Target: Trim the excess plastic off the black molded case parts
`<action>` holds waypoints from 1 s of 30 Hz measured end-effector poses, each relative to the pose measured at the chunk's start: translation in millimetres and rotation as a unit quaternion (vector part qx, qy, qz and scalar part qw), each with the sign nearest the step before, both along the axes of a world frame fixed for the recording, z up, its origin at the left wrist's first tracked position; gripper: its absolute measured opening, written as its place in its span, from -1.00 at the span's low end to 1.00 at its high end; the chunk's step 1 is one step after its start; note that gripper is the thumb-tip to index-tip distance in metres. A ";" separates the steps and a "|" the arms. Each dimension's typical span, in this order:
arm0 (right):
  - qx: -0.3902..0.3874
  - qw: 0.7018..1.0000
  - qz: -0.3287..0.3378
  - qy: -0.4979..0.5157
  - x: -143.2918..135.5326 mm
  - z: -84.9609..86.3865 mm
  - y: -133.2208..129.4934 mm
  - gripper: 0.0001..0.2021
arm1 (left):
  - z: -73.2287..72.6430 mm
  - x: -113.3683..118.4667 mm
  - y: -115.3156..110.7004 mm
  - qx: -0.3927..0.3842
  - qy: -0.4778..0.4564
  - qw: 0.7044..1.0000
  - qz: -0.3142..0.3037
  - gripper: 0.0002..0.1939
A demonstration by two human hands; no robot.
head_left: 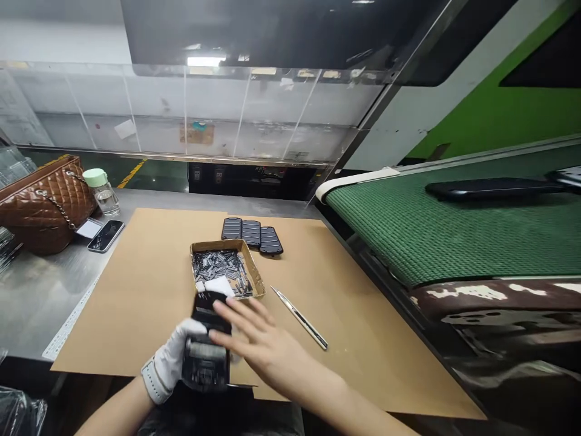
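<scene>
My left hand [170, 357], in a white glove, grips a glossy black plastic part [206, 363] by its left side, near the front edge of the cardboard sheet. The part is blurred and I cannot make out its exact kind. Bare, with fingers stretched out and apart, my right hand [265, 345] is over the part's right side; whether the fingertips touch it I cannot tell. Just behind the part sits a shallow cardboard box [254, 272] holding many small dark strips [220, 266] and a white scrap. A slim utility knife [302, 318] lies right of the box.
Three black ribbed panels [252, 233] lie behind the box on the brown cardboard sheet [363, 363]. To the right runs a green conveyor belt [385, 224] carrying a long black part [490, 189]. A phone [106, 235], bottle [106, 197] and brown bag [45, 200] are at left.
</scene>
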State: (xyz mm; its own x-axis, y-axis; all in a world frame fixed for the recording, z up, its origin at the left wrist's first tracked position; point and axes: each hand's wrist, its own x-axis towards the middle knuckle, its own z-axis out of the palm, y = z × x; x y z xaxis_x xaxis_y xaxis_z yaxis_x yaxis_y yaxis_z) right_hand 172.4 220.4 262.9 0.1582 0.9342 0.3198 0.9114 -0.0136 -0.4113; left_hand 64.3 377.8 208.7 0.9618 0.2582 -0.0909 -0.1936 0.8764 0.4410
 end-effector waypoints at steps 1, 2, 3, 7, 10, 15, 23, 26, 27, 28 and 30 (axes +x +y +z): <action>0.025 0.998 -0.041 0.042 2.3 -8.3 1.5 -0.36 | 5.3 6.1 3.3 -0.002 0.007 1.000 -0.029 -0.66; 0.041 0.991 -0.078 0.098 3.2 -17.1 4.2 -0.32 | 10.2 12.9 6.4 -0.009 0.006 0.999 -0.052 -0.64; 0.049 0.979 -0.107 0.165 2.0 -25.8 8.2 -0.25 | 14.2 19.7 8.8 -0.023 0.000 0.999 -0.048 -0.60; 0.099 0.887 -0.131 0.432 -18.1 -49.4 32.7 0.00 | 21.0 36.4 7.7 -0.081 0.004 0.996 0.041 -0.54; 0.150 0.831 -0.117 0.522 -33.0 -53.7 50.1 -0.02 | 17.4 36.6 3.6 -0.084 0.028 0.994 0.066 -0.57; 0.207 0.803 -0.159 0.535 -39.6 -61.5 64.2 -0.18 | -9.7 23.7 3.1 -0.004 0.132 0.969 0.211 -0.92; 0.146 0.852 -0.227 0.449 -35.0 -67.5 61.6 -0.30 | -19.7 24.1 -9.2 -0.010 0.159 0.960 0.230 -0.90; 0.195 0.861 -0.252 0.396 -42.8 -68.8 66.1 -0.52 | -5.2 27.6 -14.3 -0.050 0.138 0.961 0.235 -0.82; 0.205 0.863 -0.253 0.385 -45.4 -69.9 68.6 -0.55 | -0.2 27.9 -15.5 -0.058 0.133 0.962 0.232 -0.80; 0.215 0.865 -0.253 0.377 -47.5 -71.1 71.4 -0.57 | 4.7 27.9 -16.4 -0.062 0.129 0.964 0.225 -0.80; 0.246 0.861 -0.255 0.366 -50.0 -73.4 76.7 -0.64 | 13.7 27.5 -17.3 -0.077 0.114 0.967 0.216 -0.77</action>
